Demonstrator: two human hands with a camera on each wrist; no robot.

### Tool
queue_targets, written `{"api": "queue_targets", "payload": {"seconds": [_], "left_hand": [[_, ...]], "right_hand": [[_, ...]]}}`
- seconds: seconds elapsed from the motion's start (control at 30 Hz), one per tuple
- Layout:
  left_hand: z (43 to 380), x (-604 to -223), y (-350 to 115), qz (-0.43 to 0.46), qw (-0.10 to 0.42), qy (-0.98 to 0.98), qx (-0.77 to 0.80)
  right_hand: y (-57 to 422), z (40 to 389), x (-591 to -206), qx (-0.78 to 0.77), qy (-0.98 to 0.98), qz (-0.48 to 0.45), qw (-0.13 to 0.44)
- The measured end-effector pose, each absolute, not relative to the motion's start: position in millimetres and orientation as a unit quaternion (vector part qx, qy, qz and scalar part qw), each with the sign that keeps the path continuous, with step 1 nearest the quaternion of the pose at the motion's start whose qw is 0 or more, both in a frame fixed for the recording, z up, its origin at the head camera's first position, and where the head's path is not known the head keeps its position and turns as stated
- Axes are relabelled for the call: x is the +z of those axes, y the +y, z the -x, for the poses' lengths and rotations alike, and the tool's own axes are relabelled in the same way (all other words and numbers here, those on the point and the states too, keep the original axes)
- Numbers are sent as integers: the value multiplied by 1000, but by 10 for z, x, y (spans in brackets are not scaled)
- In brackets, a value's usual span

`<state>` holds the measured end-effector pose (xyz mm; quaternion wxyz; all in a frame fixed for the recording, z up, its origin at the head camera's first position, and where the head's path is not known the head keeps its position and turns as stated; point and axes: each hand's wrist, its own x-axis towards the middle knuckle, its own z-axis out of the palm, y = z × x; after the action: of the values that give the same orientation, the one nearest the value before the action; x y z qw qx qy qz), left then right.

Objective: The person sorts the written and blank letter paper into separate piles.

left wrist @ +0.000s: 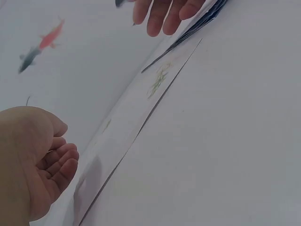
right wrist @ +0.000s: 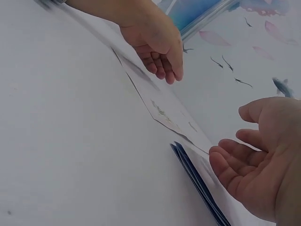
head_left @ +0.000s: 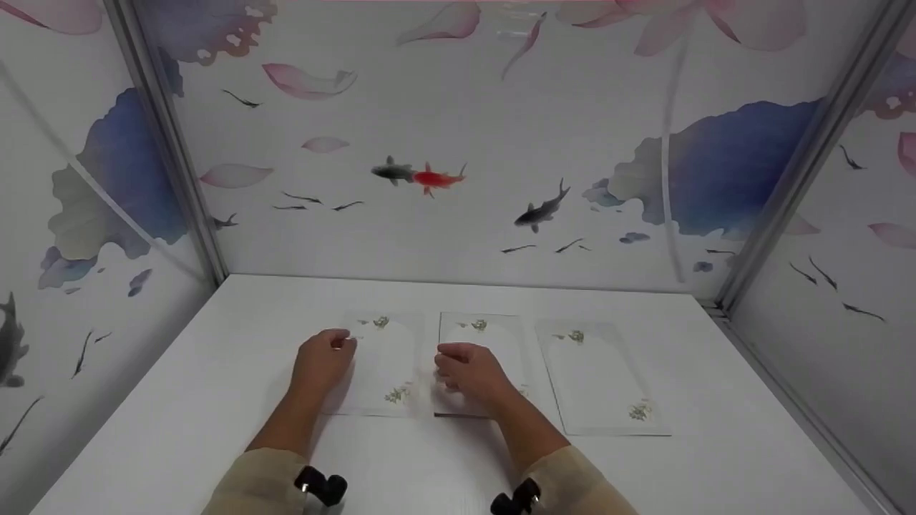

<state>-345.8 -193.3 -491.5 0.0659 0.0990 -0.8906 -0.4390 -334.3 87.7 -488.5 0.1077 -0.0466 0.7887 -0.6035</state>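
So the table has three flat things in a row, side by side with narrow gaps — left sheet, middle stack, right sheet. Behind them there's a strip of bare tabletop, then the back wall along the far edge, with a left panel and a right panel on either side. The left hand is over the left sheet's outer left edge, and the right hand is above the left part of the middle stack — right sheet's just off beyond it.
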Motion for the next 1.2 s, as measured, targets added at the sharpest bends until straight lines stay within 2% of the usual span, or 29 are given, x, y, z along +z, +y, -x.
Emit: {"api": "queue_targets", "payload": {"seconds": [0.4,0.83,1.2], "left_hand": [[3536,-4936,-1298,-42,66,-883,-463],[3580,-4879,-701,-26,25,-864,-503],[3588,-4880,-592,-4,19,-864,-504]], "right_hand": [[1460,3453,-4843,-590,806,-5,57],[2037,3480,-4837,-574,817,-29,38],[2224,3469,-4847,-534,845,-20,13]]}}
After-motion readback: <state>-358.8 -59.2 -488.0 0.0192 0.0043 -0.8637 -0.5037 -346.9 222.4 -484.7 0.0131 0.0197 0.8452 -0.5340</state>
